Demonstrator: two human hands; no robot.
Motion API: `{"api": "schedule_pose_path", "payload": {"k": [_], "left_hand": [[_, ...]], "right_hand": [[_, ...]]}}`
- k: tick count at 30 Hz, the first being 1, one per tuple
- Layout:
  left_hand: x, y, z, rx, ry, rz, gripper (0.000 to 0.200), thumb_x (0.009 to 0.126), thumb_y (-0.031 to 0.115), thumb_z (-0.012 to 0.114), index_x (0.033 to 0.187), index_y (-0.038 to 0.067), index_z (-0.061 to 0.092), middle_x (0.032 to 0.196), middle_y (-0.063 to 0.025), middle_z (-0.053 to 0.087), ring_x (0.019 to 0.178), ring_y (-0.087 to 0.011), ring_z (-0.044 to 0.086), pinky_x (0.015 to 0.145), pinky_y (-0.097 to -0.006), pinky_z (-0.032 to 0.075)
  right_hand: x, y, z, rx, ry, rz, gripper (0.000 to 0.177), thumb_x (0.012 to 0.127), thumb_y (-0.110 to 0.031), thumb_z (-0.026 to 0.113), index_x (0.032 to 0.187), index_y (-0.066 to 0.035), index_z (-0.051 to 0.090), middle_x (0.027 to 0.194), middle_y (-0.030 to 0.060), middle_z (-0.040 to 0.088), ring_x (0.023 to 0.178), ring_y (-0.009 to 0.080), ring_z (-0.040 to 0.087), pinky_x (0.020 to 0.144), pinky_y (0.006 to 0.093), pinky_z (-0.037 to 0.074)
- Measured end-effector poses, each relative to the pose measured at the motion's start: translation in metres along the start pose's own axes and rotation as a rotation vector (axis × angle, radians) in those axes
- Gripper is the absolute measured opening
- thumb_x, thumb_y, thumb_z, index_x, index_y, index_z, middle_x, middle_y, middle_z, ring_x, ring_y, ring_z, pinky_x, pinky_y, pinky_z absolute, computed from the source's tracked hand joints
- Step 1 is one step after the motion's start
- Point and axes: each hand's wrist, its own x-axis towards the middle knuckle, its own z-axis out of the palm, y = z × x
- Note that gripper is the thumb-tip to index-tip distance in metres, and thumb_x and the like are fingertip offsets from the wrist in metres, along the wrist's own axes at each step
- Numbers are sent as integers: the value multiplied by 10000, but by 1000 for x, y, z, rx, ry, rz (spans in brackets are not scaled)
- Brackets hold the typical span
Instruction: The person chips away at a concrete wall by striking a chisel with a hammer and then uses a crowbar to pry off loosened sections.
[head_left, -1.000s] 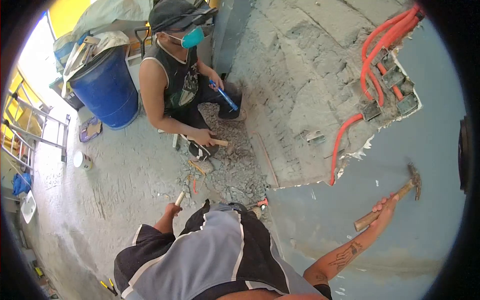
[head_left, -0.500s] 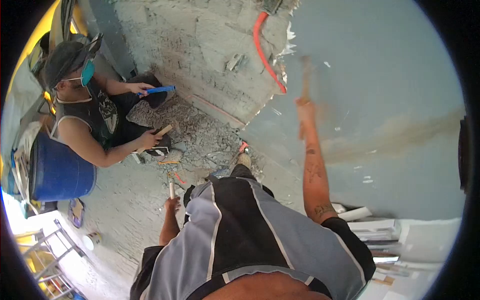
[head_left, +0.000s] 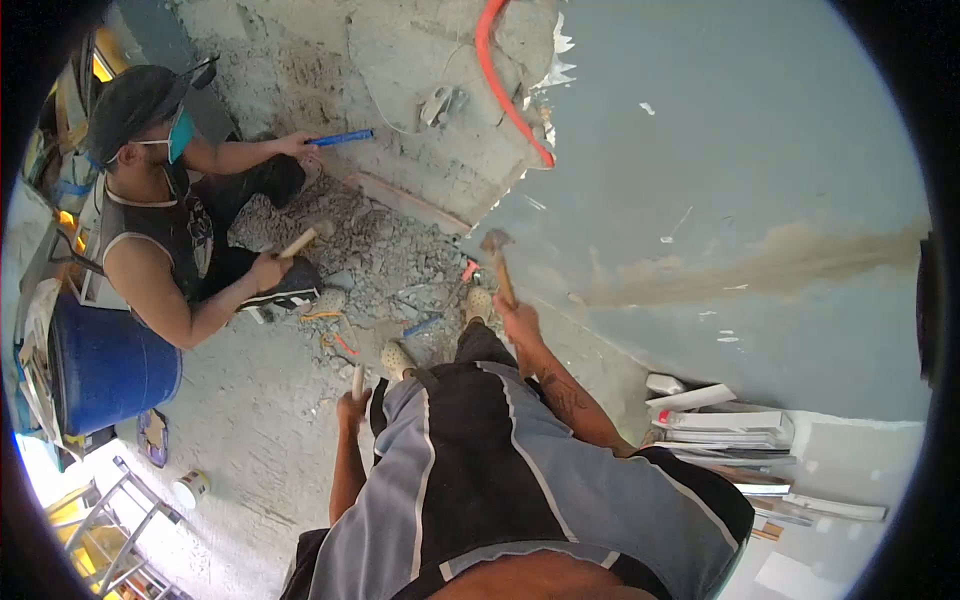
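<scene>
My right hand (head_left: 519,322) is closed around the wooden handle of a hammer (head_left: 506,280), whose head points up toward the bottom of the grey wall (head_left: 760,150). Low at my left side, my left hand (head_left: 352,410) grips a short pale stick-like tool (head_left: 358,382) standing upright out of the fist; its lower part is hidden. Broken plaster rubble (head_left: 390,255) covers the floor ahead of my shoes. A red conduit (head_left: 500,80) hangs over the rough chipped part of the wall (head_left: 400,60), beside the jagged paint edge.
To my left a masked person (head_left: 150,220) sits holding a blue bar-like tool (head_left: 340,137) and a wooden-handled tool (head_left: 298,243). Behind them stands a blue barrel (head_left: 115,360). A ladder (head_left: 125,530) and small can (head_left: 190,488) are lower left; stacked boards (head_left: 720,440) lie at right.
My right hand has come down and left from the wall with the hammer, now close before my body. My left hand still holds the pale tool. The view has shifted slightly.
</scene>
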Motion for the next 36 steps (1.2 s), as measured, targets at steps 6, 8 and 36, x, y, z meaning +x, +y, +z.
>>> {"api": "schedule_pose_path", "payload": {"k": [6,8,36], "left_hand": [[39,151,13,172,48,425,505,903,491,523,1025,8,606,900,-281,645,872,-469,618,739,-515,485],[39,224,19,148,123,531,373,885,385,604,1029,42,587,843,-242,647,840,-441,621,699,-496,477],[-5,455,59,99,9,714,345,932,384,527,1047,58,527,745,-251,620,719,-475,605,610,-538,461]], "right_hand": [[-9,-65,-42,-34,469,-655,489,844,-448,662,694,5,560,573,144,543,558,308,562,535,415,426],[-5,-83,-65,-83,484,-673,467,855,-434,655,699,-4,562,562,139,533,507,273,508,514,389,409],[24,-105,-157,294,91,-626,335,957,-343,553,806,-47,511,570,-7,461,463,77,425,431,251,338]]}}
